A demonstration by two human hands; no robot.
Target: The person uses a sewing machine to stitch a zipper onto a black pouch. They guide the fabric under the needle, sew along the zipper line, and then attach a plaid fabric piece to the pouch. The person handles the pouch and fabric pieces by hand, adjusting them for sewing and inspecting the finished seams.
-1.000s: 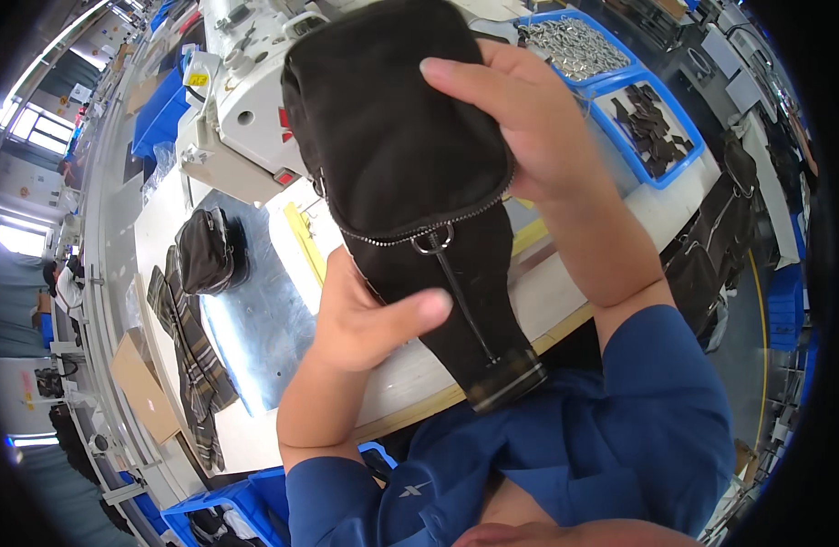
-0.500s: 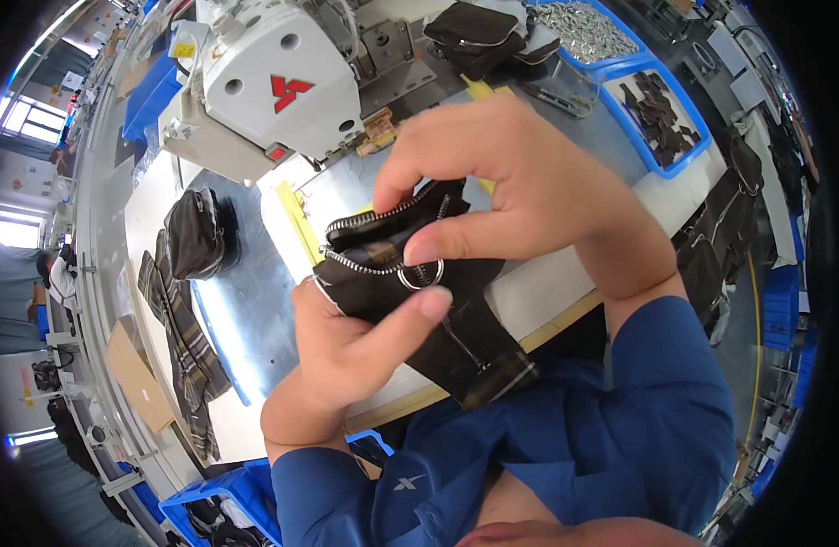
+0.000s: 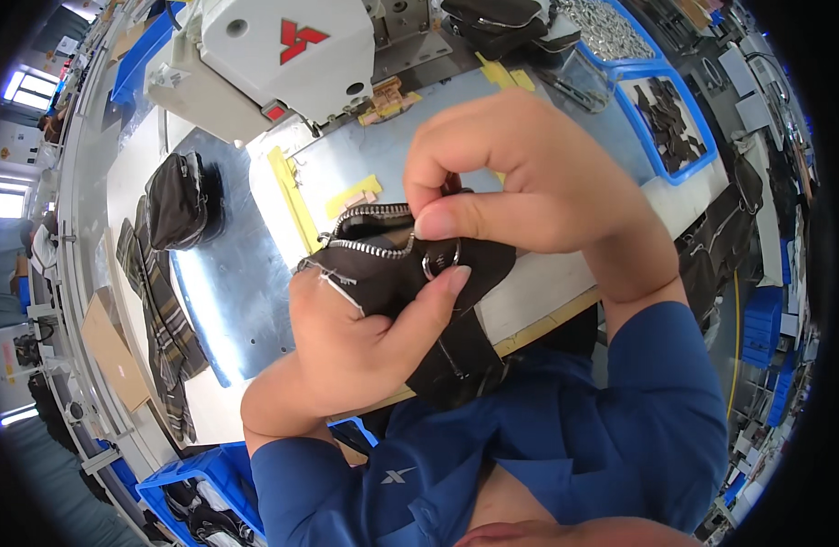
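My left hand (image 3: 365, 346) grips a dark fabric bag piece (image 3: 383, 283) from the lower left, its thumb on a metal ring (image 3: 441, 260). My right hand (image 3: 511, 182) pinches the bag's top beside a silver-toothed zipper (image 3: 374, 246), whose opening faces up; the fingertips are partly hidden. A long flap of the piece hangs toward my body. Just beyond my hands are a white sewing machine (image 3: 255, 82) and its metal bed (image 3: 419, 109) with yellow tape (image 3: 292, 196).
A folded dark pouch (image 3: 178, 201) and plaid fabric strips (image 3: 164, 319) lie left. Blue trays hold metal parts (image 3: 602, 27) and dark pieces (image 3: 666, 123) at back right. More pouches (image 3: 497, 23) sit behind the machine. A blue crate (image 3: 201, 492) stands lower left.
The bag has been turned and folded from its broad face to the open zipper. My right hand has curled into a pinch and moved lower; my left hand has shifted slightly left.
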